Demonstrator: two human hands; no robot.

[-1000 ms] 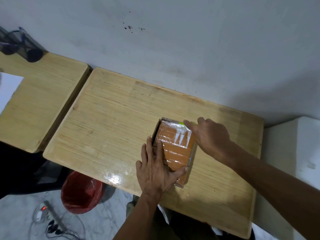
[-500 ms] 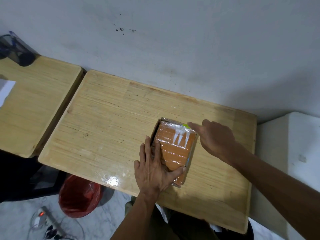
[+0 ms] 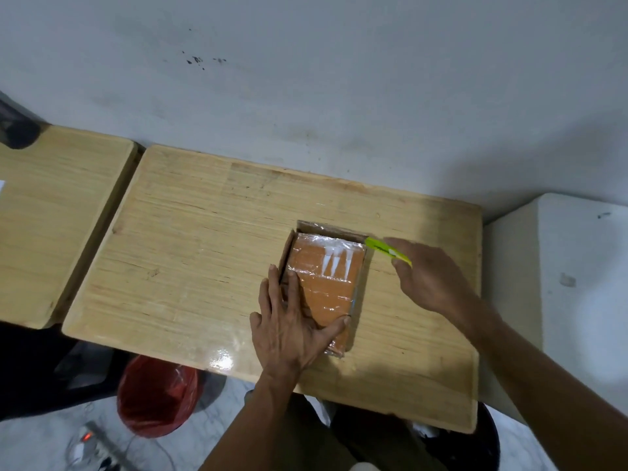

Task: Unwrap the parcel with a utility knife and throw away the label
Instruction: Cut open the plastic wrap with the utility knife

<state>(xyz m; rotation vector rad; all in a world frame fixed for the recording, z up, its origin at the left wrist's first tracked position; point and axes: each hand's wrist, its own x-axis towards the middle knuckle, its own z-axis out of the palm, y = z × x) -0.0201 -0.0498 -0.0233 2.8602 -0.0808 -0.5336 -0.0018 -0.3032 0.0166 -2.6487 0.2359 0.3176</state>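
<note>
Pale wooden surface (image 3: 204, 266) stands against a scuffed grey-white wall (image 3: 339, 79), with a second wooden top (image 3: 51, 215) just beside it and a red bin bag (image 3: 156, 399) on the marbled floor below. On it lies my parcel (image 3: 323, 287), orange under glossy clear wrap; no writing is readable. My left hand (image 3: 289, 331) rests flat and open on its near end. My right hand (image 3: 431, 277) grips a green utility knife (image 3: 384, 248) at the far right corner.
</note>
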